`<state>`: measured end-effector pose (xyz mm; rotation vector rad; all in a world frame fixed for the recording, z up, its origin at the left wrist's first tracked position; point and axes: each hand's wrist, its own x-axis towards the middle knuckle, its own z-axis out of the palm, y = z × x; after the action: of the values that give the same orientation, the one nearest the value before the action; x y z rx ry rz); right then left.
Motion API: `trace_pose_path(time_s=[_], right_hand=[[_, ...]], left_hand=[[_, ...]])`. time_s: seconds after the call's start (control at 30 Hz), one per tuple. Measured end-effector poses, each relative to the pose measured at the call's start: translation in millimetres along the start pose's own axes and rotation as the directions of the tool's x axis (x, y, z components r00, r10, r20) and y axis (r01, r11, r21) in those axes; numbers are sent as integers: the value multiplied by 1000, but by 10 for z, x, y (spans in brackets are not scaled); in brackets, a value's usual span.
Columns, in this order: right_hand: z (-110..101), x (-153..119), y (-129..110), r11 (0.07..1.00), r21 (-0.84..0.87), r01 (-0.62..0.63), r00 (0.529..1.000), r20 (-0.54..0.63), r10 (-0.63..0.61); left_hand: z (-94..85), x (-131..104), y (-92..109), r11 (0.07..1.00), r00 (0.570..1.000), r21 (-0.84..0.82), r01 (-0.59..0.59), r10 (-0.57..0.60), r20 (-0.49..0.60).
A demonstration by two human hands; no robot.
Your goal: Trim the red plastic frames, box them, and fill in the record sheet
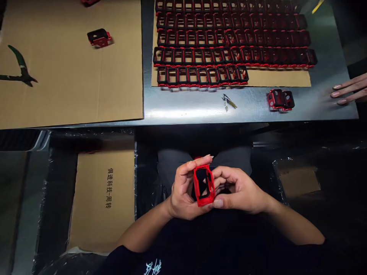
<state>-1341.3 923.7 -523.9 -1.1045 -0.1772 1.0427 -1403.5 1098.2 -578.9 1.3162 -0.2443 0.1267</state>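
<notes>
The metal table (183,114) spans the upper area. Below its edge, at the left, a bin (59,191) lined with plastic film contains a cardboard sheet (94,206) printed with dark characters. At the right, a second film-lined container (277,173) holds a smaller cardboard piece (299,181); its outline is too dark to tell.

On the table, the left board (120,88) carries green-handled pliers (24,72) and a loose red-and-black part (99,38). The right board (281,78) carries rows of red-and-black frames (183,56); the nearest row is the shortest.

Both forearms converge in front of the torso, above the lap and below the table edge. The left hand (183,191) is partly closed about the held frame (196,187), one finger along its top end, the palm beside it. The right hand (242,189) is half open: thumb at the lower right corner, fingers curled at the right side.

A co-worker's hand (354,89) is at the right table edge, near paired parts (281,99). A small metal tool (229,101) lies between boards and table edge.
</notes>
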Motion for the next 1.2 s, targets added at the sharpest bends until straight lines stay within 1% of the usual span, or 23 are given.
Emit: trace_pose_path(time_s=[0.07, 0.13, 0.27, 0.4, 0.53, 0.7, 0.87, 0.97, 1.03, 1.07, 1.13, 1.17, 1.2], right_hand=[[10, -14, -16, 1000, -2, 8, 1000, 8, -8], [0, -14, 13, 1000, 12, -2, 1000, -2, 2], [-56, 31, 157, 996, 70, -52, 996, -74, 57], [-104, 85, 260, 994, 93, -61, 991, -112, 71], [-127, 120, 296, 987, 151, -59, 989, -128, 79], [-140, 162, 315, 978, 201, -61, 984, -149, 93], [-136, 188, 338, 966, 258, 9, 977, -210, 46], [-160, 186, 356, 966, 257, 16, 970, -239, 48], [-195, 176, 353, 981, 184, 53, 964, -267, -2], [-213, 169, 341, 990, 111, 85, 957, -284, -51], [-241, 154, 301, 981, -126, 149, 939, -293, -181], [-248, 150, 275, 946, -274, 173, 930, -269, -248], [-251, 152, 250, 888, -416, 195, 924, -226, -308]], left_hand=[[24, -7, -6, 1000, 1000, -24, -14, 14, 20], [39, -14, -47, 999, 1000, -38, 0, 2, 31], [38, -18, -181, 995, 995, -64, 77, -73, 63], [23, -11, -263, 992, 993, -82, 92, -86, 75], [14, 9, -282, 989, 993, -110, 101, -93, 78], [-1, 32, -323, 989, 992, -101, 106, -97, 84], [-33, 37, -327, 995, 993, -18, 98, -96, 75], [-62, 24, -314, 996, 993, -12, 93, -92, 79], [-96, 23, -298, 994, 993, -29, 107, -105, 59], [-118, 30, -282, 993, 993, -25, 116, -115, 30], [-168, 61, -213, 989, 989, 39, 139, -137, -58], [-196, 83, -157, 980, 982, 103, 173, -163, -97], [-227, 106, -90, 959, 973, 179, 219, -200, -115]])
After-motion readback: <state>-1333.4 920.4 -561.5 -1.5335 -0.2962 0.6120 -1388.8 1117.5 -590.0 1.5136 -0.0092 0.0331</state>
